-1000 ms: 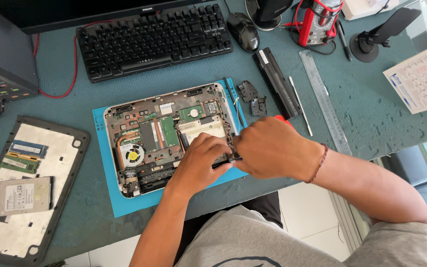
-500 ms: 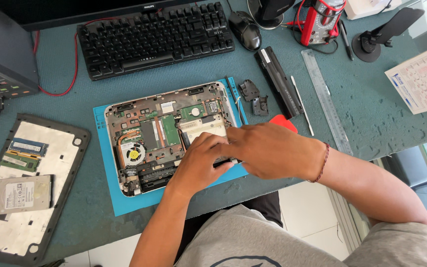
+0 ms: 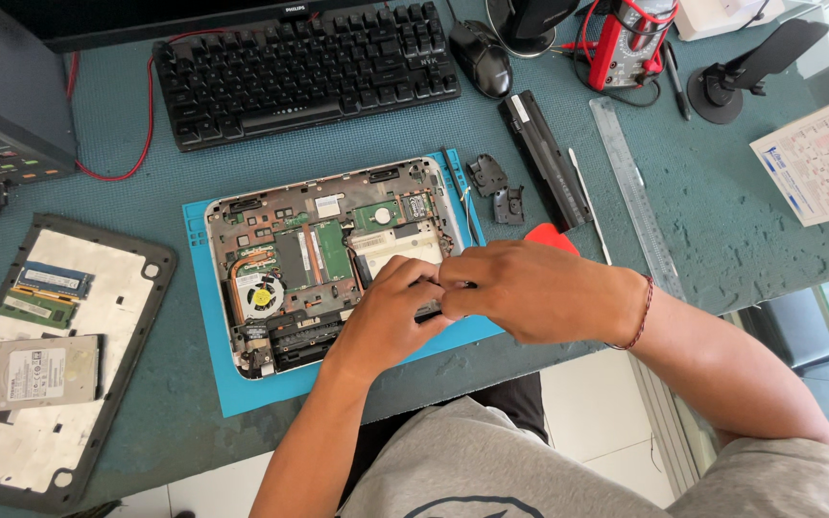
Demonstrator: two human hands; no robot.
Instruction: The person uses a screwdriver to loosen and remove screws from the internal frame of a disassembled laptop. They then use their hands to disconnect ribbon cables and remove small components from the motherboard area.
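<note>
An opened laptop (image 3: 319, 259) lies bottom-up on a blue mat (image 3: 271, 393), its circuit board, fan and memory exposed. My left hand (image 3: 386, 321) and my right hand (image 3: 530, 288) meet over its near right corner. The fingertips of both pinch a small dark part (image 3: 431, 309) there. What the part is stays mostly hidden by the fingers. A red flat piece (image 3: 551, 235) peeks out behind my right hand.
A removed laptop base cover (image 3: 127, 288) at the left carries a hard drive (image 3: 45, 372) and memory sticks (image 3: 50, 280). At the back are a black keyboard (image 3: 309, 67), a mouse (image 3: 482, 58), a laptop battery (image 3: 544, 158), two small hinge covers (image 3: 496, 187), a steel ruler (image 3: 635, 197) and a multimeter (image 3: 626, 43).
Both hands stay at the same laptop corner, with only small finger shifts. More of the red piece shows behind my right hand than a second ago.
</note>
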